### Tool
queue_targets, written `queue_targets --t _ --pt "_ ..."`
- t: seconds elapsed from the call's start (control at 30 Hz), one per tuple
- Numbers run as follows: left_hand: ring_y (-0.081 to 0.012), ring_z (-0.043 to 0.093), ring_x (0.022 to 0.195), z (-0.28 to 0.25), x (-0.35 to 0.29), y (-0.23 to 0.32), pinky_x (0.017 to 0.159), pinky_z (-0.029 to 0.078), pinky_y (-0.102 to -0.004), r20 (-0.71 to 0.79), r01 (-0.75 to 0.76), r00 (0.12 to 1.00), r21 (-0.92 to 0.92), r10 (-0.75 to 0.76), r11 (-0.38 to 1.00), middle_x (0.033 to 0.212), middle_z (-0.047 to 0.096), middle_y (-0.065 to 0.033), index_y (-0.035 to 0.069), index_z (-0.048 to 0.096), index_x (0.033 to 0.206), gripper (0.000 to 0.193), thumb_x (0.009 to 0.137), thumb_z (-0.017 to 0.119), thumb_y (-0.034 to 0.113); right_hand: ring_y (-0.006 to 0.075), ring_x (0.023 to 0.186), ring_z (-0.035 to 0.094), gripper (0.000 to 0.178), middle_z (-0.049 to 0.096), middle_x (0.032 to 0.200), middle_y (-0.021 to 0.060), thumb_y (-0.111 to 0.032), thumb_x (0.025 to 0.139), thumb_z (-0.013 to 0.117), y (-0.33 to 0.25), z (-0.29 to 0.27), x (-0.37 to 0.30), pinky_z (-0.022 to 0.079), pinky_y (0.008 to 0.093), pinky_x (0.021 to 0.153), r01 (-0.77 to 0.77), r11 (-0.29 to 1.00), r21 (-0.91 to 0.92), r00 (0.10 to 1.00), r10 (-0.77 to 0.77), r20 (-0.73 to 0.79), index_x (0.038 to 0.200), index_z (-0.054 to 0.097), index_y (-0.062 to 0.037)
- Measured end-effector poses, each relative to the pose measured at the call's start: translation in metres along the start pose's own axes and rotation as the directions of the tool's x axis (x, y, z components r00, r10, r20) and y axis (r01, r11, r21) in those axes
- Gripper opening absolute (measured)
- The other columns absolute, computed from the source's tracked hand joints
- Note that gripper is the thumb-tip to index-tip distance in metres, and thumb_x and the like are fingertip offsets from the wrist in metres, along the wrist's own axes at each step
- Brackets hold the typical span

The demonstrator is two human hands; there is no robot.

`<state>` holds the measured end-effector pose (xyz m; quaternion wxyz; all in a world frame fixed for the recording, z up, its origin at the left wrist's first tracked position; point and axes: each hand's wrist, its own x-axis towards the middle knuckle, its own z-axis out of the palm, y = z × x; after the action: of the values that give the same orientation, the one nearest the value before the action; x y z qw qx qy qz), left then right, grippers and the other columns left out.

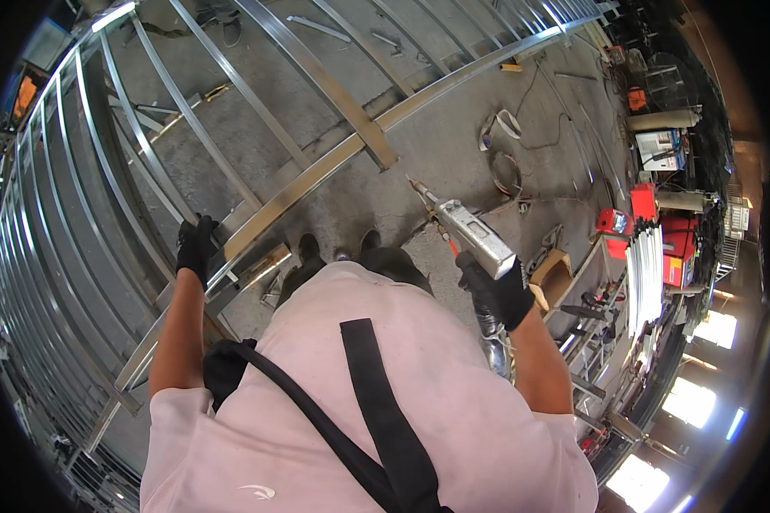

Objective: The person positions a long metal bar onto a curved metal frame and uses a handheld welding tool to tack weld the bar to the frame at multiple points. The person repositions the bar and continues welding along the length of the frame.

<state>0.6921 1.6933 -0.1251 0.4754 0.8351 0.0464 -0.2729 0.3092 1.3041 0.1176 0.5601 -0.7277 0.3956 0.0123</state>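
Note:
My right hand [498, 292], in a black glove, is closed around the grip of a silver welding gun [477, 237] with a boxy body. Its thin copper-coloured nozzle points up and left, short of the capped end of a wide steel beam. A silvery wrapped hose [494, 346] hangs below this hand. On the left, my other gloved hand [198, 246] is closed over a bar of a large metal frame [269, 208], beside the long rail nearest me. The frame has many parallel square tubes; the fingertips of this hand are partly hidden.
The frame fills the left and far side. On the concrete floor to the right lie a looped strap [506, 125], a coiled cable [506, 175] and thin rods. A cardboard box [552, 278], red cases [643, 202] and a rack of tools [603, 329] stand farther right.

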Motion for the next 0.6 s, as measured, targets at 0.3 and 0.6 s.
queue_targets --t 0.3,0.6 --pt "-0.0199 0.064 0.077 -0.001 -0.020 0.028 0.067 0.050 -0.0373 -0.034 -0.020 0.999 -0.004 0.020 1.000 0.092 0.072 -0.0106 0.002 0.068 0.102 0.032 0.099 0.064 0.033 0.0113 0.069 0.065 0.051 0.069 0.095 0.0047 -0.022 0.100 0.074 0.020 0.013 0.027 0.055 0.0293 0.062 -0.142 0.986 0.083 0.990 0.140 0.026 0.143 0.057 0.0004" --pt "-0.0167 0.059 0.074 -0.002 -0.033 0.052 0.062 0.047 -0.0357 -0.066 0.097 0.993 0.040 -0.095 0.994 0.084 0.066 -0.0053 0.003 0.069 0.099 0.032 0.098 0.065 0.035 0.0173 0.103 0.067 0.053 0.070 0.125 0.0104 -0.021 0.103 0.069 0.032 0.021 0.048 0.057 0.0327 0.087 -0.012 0.995 0.102 0.998 0.006 0.062 0.150 0.052 -0.0044"
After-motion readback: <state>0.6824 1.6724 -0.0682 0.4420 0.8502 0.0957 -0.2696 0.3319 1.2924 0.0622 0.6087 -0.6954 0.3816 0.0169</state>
